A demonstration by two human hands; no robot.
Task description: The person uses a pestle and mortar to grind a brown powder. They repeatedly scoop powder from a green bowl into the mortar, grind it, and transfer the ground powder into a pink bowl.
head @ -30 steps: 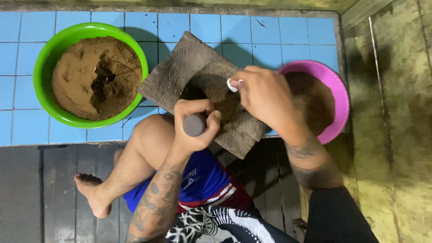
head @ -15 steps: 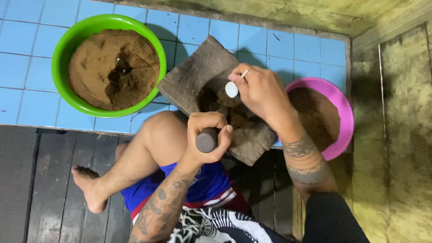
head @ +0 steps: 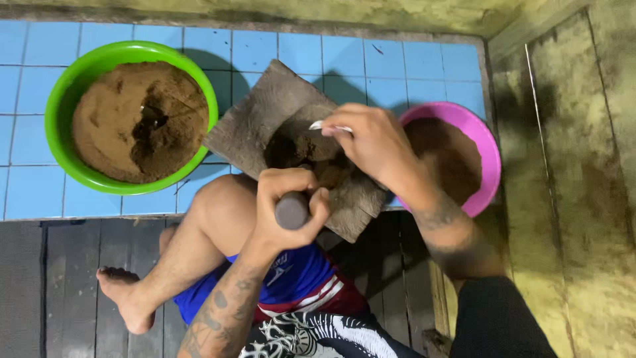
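Stone-dark and surely heavy, the pestle [head: 292,210] sits low-centre in the left hand [head: 286,207], fingers wrapped round its end — beyond, the right hand [head: 373,142] pinches a spoon [head: 329,126] over the grinding slab [head: 296,149] — stiff, best gripped mid-shaft.

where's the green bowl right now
In the head view the green bowl sits at upper left on the blue tiles, full of brown powder, just left of the stone slab and apart from both hands.
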